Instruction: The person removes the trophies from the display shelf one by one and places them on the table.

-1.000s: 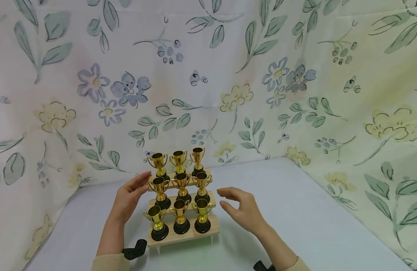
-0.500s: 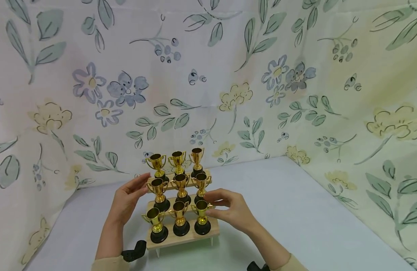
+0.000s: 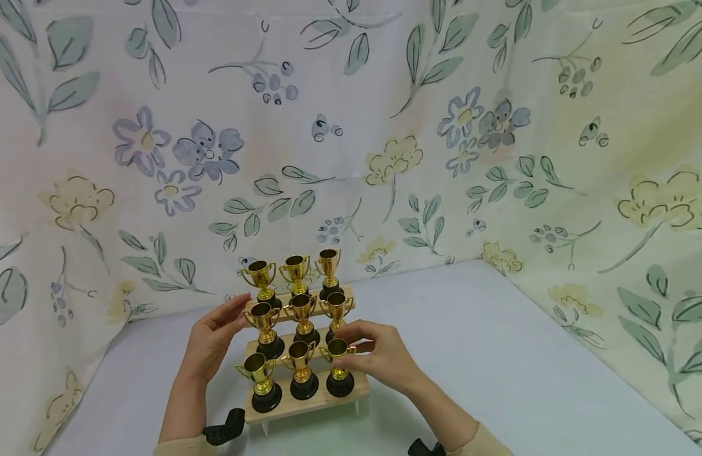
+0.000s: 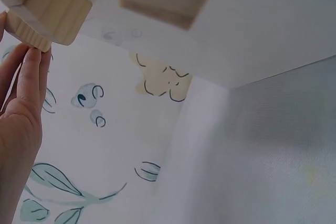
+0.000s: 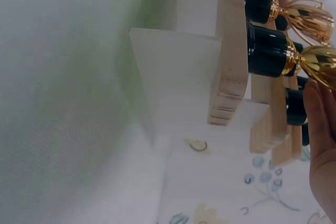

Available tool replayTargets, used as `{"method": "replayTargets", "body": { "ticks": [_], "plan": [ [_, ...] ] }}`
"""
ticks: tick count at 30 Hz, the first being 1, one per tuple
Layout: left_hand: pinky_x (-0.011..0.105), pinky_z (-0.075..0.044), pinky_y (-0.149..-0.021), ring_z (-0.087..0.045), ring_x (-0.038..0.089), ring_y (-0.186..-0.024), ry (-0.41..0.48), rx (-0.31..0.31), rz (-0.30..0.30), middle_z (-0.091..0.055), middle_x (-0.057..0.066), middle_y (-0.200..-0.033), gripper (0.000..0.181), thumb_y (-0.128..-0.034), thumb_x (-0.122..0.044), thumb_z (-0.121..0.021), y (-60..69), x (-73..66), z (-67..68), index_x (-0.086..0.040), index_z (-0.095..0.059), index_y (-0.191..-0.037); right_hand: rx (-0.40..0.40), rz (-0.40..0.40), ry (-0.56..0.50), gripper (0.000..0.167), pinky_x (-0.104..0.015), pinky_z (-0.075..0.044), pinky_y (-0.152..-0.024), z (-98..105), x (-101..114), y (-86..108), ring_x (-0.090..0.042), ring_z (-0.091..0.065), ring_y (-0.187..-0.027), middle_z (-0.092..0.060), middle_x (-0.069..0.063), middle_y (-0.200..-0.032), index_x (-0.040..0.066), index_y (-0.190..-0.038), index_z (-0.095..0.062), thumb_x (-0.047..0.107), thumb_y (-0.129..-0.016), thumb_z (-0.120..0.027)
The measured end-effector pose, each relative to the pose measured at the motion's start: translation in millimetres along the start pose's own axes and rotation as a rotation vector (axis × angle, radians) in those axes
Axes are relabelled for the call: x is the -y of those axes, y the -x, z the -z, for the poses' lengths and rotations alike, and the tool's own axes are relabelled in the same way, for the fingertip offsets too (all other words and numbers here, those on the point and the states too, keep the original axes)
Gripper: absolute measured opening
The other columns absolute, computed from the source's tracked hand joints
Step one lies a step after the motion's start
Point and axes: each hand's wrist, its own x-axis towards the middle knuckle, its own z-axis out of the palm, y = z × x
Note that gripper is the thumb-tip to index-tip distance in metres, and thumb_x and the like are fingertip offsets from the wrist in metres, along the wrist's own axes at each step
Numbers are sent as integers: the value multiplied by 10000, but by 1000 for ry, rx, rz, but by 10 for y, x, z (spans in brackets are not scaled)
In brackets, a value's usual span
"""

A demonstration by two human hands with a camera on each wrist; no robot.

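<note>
Left of the stand point(image 3: 313, 406), our left hand point(image 3: 214, 339) touches it, fingers extended. Our right hand point(image 3: 379, 354) pinches its front-right trophy point(image 3: 340, 380).

The white table point(image 3: 487, 342) bears a three-tiered wooden stand point(image 3: 313, 404) holding nine gold trophies point(image 3: 302, 310), three per tier.

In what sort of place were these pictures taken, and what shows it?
Probably an indoor tabletop set up for filming: a flowered cloth hangs behind and to the right of a pale table, and a wooden stand with gold trophies is on it.
</note>
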Motion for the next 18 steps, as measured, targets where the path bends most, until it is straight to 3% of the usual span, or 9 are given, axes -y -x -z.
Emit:
{"method": "replayTargets", "body": {
  "ticks": [8,18],
  "plan": [
    [83,-490,-974,-602,-48,-1201,8,10,-12,-666,-180,-1258,538,-949,-17,-619,0,13,7,51,-439,-1451,24,25,25,380,-232,-611,-801,26,5,-13,-57,-671,-937,-737,-85,-1112,92,-1151,-710,275,-830,-799],
    [94,-496,-975,-603,-24,-1218,17,9,-19,-669,-185,-1253,538,-936,-15,-637,-6,23,17,33,-463,-1442,49,-8,15,354,-251,-614,-797,181,-25,42,-57,-668,-972,-732,-49,-1133,138,-1159,-717,263,-837,-794]
  ]
}}
